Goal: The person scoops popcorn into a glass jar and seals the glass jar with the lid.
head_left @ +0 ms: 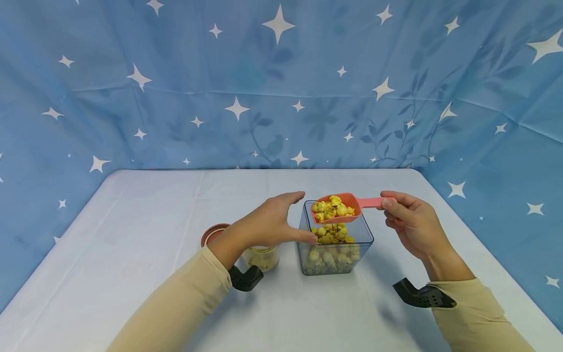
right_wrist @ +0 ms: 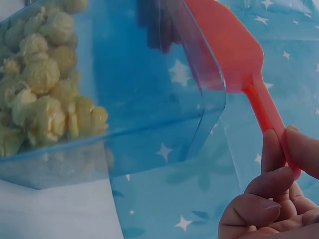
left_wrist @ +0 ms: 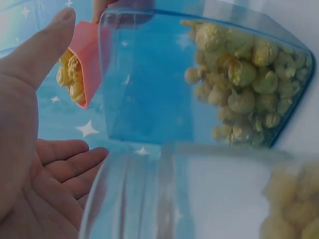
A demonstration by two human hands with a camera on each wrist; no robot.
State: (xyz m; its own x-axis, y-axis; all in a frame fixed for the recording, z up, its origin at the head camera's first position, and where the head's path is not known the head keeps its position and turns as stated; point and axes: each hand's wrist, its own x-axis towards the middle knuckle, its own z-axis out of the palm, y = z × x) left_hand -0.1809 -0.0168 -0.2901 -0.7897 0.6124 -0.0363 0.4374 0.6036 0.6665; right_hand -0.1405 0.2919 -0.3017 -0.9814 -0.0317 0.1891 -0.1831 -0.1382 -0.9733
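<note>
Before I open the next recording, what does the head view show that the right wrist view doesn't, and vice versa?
Only the head view: the clear round jar and the two beige sleeves.
Only the right wrist view: the underside of the coral-pink scoop.
Both: the right hand holding that scoop, the transparent square-topped container of yellow popcorn, and the blue star-patterned backdrop.

The left forearm [head_left: 176, 298] extends forward and inward, its left hand [head_left: 270, 220] held with thumb [head_left: 302, 236] and fingers [head_left: 291, 197] spread apart and palm facing inward, while the right forearm [head_left: 472, 308] angles inward, its right hand [head_left: 415, 222] pinching between thumb and index finger [head_left: 398, 196], remaining fingers curled.
</note>
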